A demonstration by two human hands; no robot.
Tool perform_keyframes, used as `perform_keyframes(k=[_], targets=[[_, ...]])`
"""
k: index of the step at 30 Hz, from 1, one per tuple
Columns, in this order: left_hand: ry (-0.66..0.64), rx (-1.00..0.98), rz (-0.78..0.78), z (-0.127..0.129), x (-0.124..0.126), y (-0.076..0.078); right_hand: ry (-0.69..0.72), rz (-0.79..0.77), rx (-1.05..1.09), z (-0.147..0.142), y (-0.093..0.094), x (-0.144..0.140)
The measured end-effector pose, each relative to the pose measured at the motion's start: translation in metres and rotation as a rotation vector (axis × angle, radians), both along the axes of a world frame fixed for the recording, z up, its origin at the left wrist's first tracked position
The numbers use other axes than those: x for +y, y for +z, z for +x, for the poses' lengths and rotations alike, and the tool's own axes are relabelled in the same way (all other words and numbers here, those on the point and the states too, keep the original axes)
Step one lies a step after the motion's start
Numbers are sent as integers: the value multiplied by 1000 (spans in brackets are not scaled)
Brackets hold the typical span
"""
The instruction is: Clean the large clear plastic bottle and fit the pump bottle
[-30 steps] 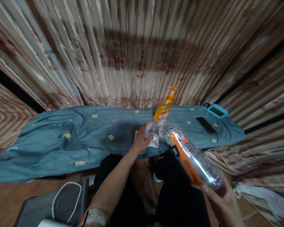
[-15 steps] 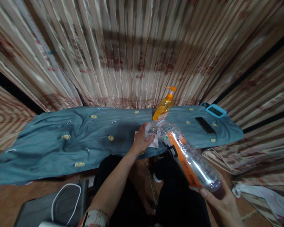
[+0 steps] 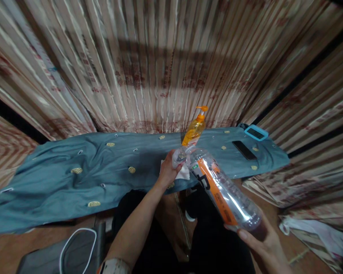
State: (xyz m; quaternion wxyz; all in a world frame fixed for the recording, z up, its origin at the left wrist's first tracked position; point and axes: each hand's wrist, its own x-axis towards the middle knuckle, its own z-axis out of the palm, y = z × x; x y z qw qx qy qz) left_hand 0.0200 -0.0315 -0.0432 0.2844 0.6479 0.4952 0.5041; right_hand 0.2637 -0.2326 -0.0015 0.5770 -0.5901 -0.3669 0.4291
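Observation:
My right hand (image 3: 262,243) grips a large clear plastic bottle (image 3: 220,190) with an orange label around its lower end. The bottle lies tilted, its neck pointing up-left and meeting a small clear container (image 3: 178,156). My left hand (image 3: 168,172) is closed around that container, which looks like a cup, though its exact kind is hard to make out. Under and behind my left hand, a white tissue (image 3: 184,173) lies on the cloth. Just beyond the bottle's neck stands an orange pump bottle (image 3: 193,131) with yellow-orange contents. Whether liquid is flowing cannot be seen.
A blue-green patterned cloth (image 3: 103,179) covers the narrow table. On its right side lie a black phone (image 3: 244,150) and a light-blue framed device (image 3: 256,132). Striped curtains (image 3: 148,68) surround it. A white cable (image 3: 77,247) loops over a grey stool-like surface at lower left.
The view has shifted slightly, so everything sits a little farther left. Both hands keep their grips, and the bottle's mouth stays at the small clear container.

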Motion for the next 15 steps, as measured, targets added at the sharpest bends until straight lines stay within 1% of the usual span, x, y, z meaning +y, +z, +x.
perform_keyframes(k=[5, 10, 15], targets=[[10, -11, -24, 1, 0, 1, 17, -20, -57, -1, -4, -1], [-4, 11, -30, 0, -1, 4, 5, 3, -96, -3, 2, -2], [14, 9, -37, 1, -2, 4, -17, -7, -124, -2, 4, -1]])
